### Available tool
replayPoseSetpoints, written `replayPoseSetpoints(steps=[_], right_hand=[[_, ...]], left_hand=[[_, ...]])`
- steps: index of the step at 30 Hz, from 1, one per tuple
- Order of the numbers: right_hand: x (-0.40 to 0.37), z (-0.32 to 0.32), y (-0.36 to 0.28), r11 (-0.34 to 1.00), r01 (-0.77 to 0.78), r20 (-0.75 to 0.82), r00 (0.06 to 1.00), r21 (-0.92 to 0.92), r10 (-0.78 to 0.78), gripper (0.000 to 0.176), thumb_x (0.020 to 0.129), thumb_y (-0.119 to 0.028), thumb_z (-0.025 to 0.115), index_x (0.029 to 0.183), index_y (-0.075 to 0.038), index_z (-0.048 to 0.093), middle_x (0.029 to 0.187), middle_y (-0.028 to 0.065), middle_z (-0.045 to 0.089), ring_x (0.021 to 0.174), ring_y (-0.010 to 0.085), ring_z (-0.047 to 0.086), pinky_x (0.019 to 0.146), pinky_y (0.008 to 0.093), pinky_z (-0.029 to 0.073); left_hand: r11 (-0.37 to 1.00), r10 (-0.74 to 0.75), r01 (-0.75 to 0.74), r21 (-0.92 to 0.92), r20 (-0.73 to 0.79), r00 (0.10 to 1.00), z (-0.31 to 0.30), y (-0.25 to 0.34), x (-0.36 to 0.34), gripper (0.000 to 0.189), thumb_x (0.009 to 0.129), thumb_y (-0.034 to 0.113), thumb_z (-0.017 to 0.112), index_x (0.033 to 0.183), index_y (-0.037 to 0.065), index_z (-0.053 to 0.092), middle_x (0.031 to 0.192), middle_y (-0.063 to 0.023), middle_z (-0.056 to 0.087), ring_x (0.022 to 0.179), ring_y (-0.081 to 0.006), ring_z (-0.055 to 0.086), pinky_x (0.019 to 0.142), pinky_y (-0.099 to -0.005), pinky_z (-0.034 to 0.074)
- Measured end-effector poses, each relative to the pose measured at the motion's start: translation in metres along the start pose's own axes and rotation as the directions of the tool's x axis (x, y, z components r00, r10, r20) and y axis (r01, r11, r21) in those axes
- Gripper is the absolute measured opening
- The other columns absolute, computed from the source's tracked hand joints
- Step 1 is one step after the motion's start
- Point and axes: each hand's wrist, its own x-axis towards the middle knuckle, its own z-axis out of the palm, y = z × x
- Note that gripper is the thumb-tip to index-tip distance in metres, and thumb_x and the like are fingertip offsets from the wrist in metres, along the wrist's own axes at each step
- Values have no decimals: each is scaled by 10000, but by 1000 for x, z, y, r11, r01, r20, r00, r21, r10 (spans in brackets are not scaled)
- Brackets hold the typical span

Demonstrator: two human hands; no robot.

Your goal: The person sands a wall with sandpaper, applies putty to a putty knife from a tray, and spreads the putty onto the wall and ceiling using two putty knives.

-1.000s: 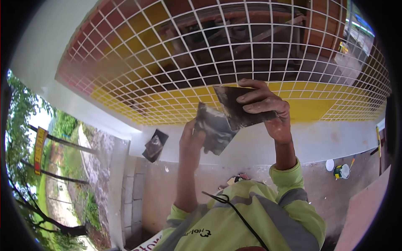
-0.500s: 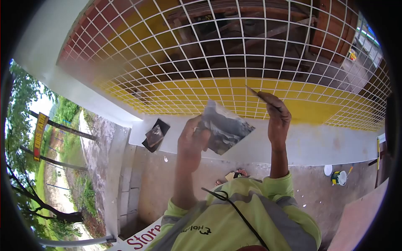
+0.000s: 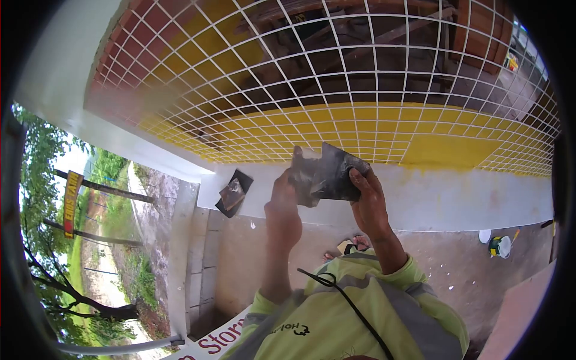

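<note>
My left hand [image 3: 283,207] holds a dark flat plate smeared with grey paste [image 3: 307,174] in front of the tiled wall [image 3: 336,78]. My right hand [image 3: 367,201] grips a second dark flat blade [image 3: 339,173] and presses it flat against that plate. Both pieces overlap, so their edges are hard to separate. The wall has small yellow tiles low down and dark glossy tiles above, with white grout lines. A plain yellow patch [image 3: 444,150] without grout lines lies to the right of the hands.
A white ledge [image 3: 456,198] runs below the tiles. Another dark plate with paste [image 3: 233,193] rests on its left end. On the concrete floor at the right stand a small paint can [image 3: 499,246] and a white lid [image 3: 484,236]. A sign [image 3: 210,342] lies below.
My right hand came down from the yellow tiles and brought its blade onto the plate in my left hand. The view shifted slightly lower.
</note>
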Motion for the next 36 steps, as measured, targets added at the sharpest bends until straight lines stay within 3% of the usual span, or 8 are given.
replayPoseSetpoints(steps=[4,5,9,13,17,25,31,36], right_hand=[[11,7,-7,999,28,66,997,19,-29,317,1022,-138,521,1309,-5,516,1234,69,608,1126,162,588,999,339,450],[16,8,-10,999,41,88,995,23,-43,317,1022,-139,522,1308,-3,516,1237,70,607,1125,162,589,998,339,451],[37,19,-28,987,70,109,990,143,-86,342,1016,-133,530,1329,1,499,1251,76,600,1133,165,586,1001,340,450],[63,36,-77,905,331,117,921,266,-372,375,1005,-119,542,1355,0,480,1293,91,584,1197,180,565,1048,356,434],[70,79,-148,646,651,221,615,399,-757,368,994,-87,547,1347,-3,486,1317,102,571,1232,197,552,1077,400,428],[133,148,-217,432,809,88,435,399,-896,288,938,-71,659,1213,-18,590,1145,39,644,1054,131,615,958,290,490],[161,173,-228,410,783,46,441,468,-896,170,930,-50,636,1097,-21,634,1076,57,655,1016,151,629,929,313,511],[137,197,-240,405,884,-60,429,233,-901,284,1029,-191,504,1061,72,607,930,26,617,841,99,546,732,278,459]], left_hand=[[986,36,-44,163,52,998,1,11,-9,351,1051,195,424,1324,5,538,792,-162,658,624,-239,623,592,-331,464],[978,-11,-7,208,86,996,-2,18,-10,325,1027,142,463,1323,34,544,894,-230,676,741,-383,669,634,-386,496],[917,13,-91,389,199,980,-12,20,-17,367,956,9,530,1314,83,560,962,-253,668,853,-440,651,679,-455,508],[934,-107,62,353,110,988,-17,11,-23,313,993,72,490,1294,36,569,1058,-261,662,941,-432,656,750,-443,513],[954,-95,85,288,20,995,-23,7,-22,326,1025,131,427,1276,-15,574,1097,-250,668,965,-407,671,808,-422,512],[947,-123,116,300,3,992,-23,-30,-27,370,1031,188,434,1308,-18,567,794,-93,582,579,-128,495,539,-304,426],[956,-129,114,269,38,991,-25,-27,-26,376,1036,192,423,1320,-16,555,707,-54,562,551,-119,479,529,-302,416],[963,-127,118,242,22,992,-27,-33,-27,362,1034,185,449,1319,-12,555,708,-54,562,550,-115,479,525,-299,414]])
